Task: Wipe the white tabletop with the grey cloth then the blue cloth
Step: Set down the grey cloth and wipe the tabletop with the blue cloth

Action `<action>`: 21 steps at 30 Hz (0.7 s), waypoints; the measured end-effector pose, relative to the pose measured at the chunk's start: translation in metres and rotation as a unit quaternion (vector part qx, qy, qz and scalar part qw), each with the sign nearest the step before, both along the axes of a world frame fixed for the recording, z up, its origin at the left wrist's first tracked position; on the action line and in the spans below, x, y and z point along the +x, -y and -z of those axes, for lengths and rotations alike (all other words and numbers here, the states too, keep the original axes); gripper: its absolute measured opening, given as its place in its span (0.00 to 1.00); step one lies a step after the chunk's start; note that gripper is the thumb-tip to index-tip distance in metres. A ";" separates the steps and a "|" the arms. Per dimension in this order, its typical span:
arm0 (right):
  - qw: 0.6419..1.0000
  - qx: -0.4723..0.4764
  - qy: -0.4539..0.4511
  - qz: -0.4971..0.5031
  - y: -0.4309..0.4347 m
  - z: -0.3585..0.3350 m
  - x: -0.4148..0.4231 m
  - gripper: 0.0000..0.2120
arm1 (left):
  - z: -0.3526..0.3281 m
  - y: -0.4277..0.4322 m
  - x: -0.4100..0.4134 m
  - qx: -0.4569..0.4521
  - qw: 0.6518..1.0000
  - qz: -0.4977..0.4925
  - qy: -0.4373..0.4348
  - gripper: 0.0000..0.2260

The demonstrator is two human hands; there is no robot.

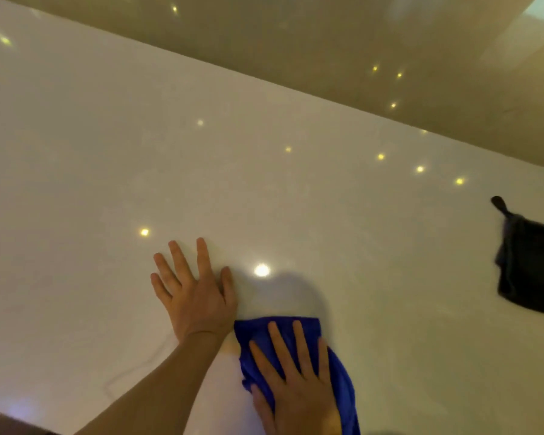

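The glossy white tabletop (264,183) fills most of the view. My right hand (292,378) lies flat with spread fingers on the blue cloth (343,378), pressing it onto the table near the front edge. My left hand (195,293) rests palm down on the bare surface just left of the cloth, fingers apart, holding nothing. The grey cloth (528,268) lies crumpled at the right edge of the view, apart from both hands, with a small hanging loop pointing away from me.
The table's far edge (327,98) runs diagonally from upper left to right, with a shiny beige floor beyond it. Ceiling lights reflect as bright spots (261,270) on the tabletop. The table's near edge shows at the bottom left.
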State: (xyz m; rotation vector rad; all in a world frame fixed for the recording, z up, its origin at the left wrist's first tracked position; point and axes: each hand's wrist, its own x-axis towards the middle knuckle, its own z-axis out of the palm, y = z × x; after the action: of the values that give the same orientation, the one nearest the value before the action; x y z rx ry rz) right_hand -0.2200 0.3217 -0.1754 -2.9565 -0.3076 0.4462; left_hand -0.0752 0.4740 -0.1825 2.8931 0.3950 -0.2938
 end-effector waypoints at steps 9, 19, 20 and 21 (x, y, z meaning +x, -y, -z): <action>0.990 0.032 0.016 0.140 0.050 0.002 0.285 0.30 | 0.012 -0.005 -0.003 0.008 0.999 0.003 0.040 0.32; 0.984 0.064 -0.040 -0.162 -0.019 -0.018 -0.016 0.32 | -0.014 -0.009 -0.008 -0.075 0.997 0.021 -0.003 0.29; 0.977 0.030 -0.070 -0.199 -0.020 -0.018 -0.027 0.33 | -0.015 -0.011 -0.011 -0.092 0.995 0.018 -0.017 0.30; 0.970 -0.005 -0.092 -0.225 -0.018 -0.025 -0.035 0.33 | -0.020 -0.013 -0.017 -0.100 0.994 0.019 -0.028 0.30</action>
State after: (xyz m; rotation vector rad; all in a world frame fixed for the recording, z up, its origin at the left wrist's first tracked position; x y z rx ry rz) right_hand -0.2547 0.3400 -0.1502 -2.8114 -0.9600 0.7663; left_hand -0.0923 0.4865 -0.1622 2.7035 0.3025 -0.3980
